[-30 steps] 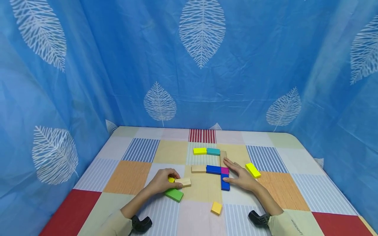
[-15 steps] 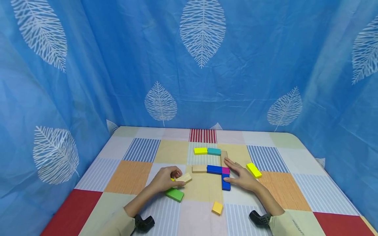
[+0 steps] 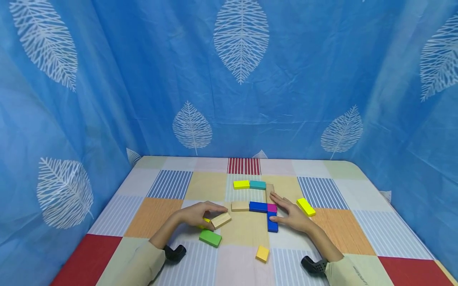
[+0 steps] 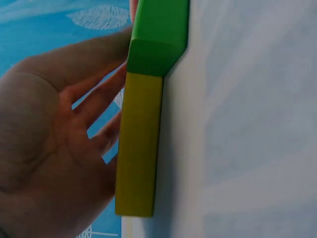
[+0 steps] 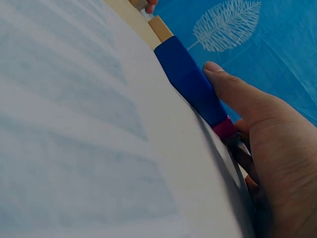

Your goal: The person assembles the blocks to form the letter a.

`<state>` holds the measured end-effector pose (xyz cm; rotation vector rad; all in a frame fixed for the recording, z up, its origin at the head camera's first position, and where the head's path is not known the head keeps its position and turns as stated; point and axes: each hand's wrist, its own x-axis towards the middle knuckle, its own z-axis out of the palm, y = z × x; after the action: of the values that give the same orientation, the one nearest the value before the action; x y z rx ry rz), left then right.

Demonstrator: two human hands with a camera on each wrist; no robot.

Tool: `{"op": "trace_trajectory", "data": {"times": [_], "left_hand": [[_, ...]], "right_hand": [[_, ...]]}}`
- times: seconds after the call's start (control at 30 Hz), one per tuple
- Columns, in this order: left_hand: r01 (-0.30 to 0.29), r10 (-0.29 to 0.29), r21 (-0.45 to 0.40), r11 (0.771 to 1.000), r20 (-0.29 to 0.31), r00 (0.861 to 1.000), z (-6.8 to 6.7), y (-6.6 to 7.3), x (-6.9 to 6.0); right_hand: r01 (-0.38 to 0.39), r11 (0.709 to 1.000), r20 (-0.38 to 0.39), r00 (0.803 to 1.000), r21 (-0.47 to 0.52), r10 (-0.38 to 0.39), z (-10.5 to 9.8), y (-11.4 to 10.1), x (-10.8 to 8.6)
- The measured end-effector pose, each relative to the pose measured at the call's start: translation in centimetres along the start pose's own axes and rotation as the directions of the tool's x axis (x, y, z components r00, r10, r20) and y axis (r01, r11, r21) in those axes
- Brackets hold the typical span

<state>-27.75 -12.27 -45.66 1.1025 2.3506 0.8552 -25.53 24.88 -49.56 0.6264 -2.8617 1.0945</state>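
Note:
My left hand [image 3: 196, 213] is around a plain wooden block [image 3: 222, 220], its fingers spread along the far side and its thumb near the left end. A yellow block [image 3: 204, 223] lies partly hidden under that hand, with a green block [image 3: 210, 238] just in front. My right hand [image 3: 295, 217] lies with extended fingers against a joined group: fingertips at an upright-running wooden block [image 3: 270, 191], thumb on a blue block [image 3: 272, 226]. A magenta block [image 3: 272, 207], another blue block [image 3: 258, 206] and a wooden block [image 3: 240, 206] continue this group leftward.
Behind, a yellow block [image 3: 241, 184] and a teal block [image 3: 257, 185] form the group's far row. One loose yellow block [image 3: 305, 207] lies right of my right hand. A small orange-yellow block [image 3: 262, 254] sits near the front of the patchwork tablecloth [image 3: 243, 266].
The wooden block by my left hand has turned to a slant and lies on the cloth. My left fingers have straightened and spread from their pinch. My right hand has stayed in place.

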Motion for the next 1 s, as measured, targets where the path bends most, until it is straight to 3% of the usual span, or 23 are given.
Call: {"op": "trace_trajectory", "data": {"times": [0.13, 0.4, 0.7, 1.0], "left_hand": [[-0.005, 0.007, 0.051, 0.999, -0.023, 1.000, 0.2, -0.1, 0.3], [-0.079, 0.100, 0.173, 0.982, -0.116, 0.988, 0.8, 0.2, 0.5], [-0.030, 0.092, 0.238, 0.971, -0.255, 0.963, 2.1, 0.6, 0.8], [0.004, 0.063, 0.215, 0.977, -0.303, 0.951, 2.3, 0.6, 1.0]], "right_hand": [[-0.001, 1.000, -0.010, 1.000, -0.006, 0.001, -0.1, 0.0, 0.0], [-0.003, 1.000, -0.006, 1.000, 0.000, 0.003, 0.1, 0.2, 0.0], [0.008, 1.000, -0.011, 1.000, -0.007, -0.008, 0.2, 0.2, 0.0], [0.007, 1.000, -0.007, 1.000, -0.009, -0.007, 0.1, 0.1, 0.0]]}}
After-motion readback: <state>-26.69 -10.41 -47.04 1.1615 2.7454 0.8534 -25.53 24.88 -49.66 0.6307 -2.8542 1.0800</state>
